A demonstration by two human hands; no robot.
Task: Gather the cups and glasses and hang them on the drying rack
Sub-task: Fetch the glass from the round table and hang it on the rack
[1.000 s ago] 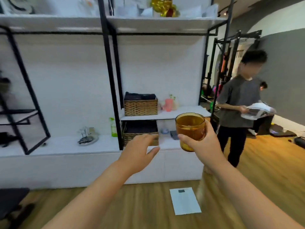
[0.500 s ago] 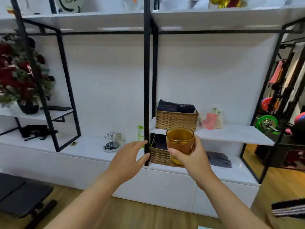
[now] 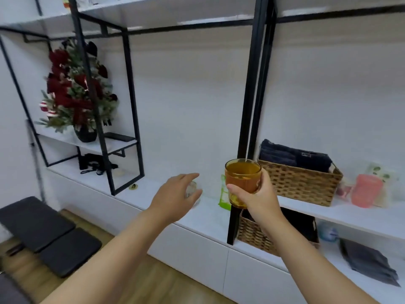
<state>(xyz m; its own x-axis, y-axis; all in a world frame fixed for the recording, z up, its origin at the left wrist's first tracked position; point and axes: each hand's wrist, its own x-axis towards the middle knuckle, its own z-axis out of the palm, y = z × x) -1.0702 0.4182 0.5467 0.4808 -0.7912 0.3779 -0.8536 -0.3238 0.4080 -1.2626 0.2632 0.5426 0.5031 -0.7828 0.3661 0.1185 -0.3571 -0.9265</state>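
Reaching with spread fingers, the left hand (image 3: 175, 195) covers the rack (image 3: 194, 189) (mostly hidden), nearer than the right hand (image 3: 257, 197) clasping the upright glass (image 3: 242, 179).

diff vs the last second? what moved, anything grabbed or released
The view swung left and closer to the shelving: the second person is gone from sight and the flower arrangement has come into view. The left hand, still open and empty, now reaches in front of the drying rack, which it mostly hides. Nothing was grabbed or released. Unchanged: the right hand still holds the amber glass upright.
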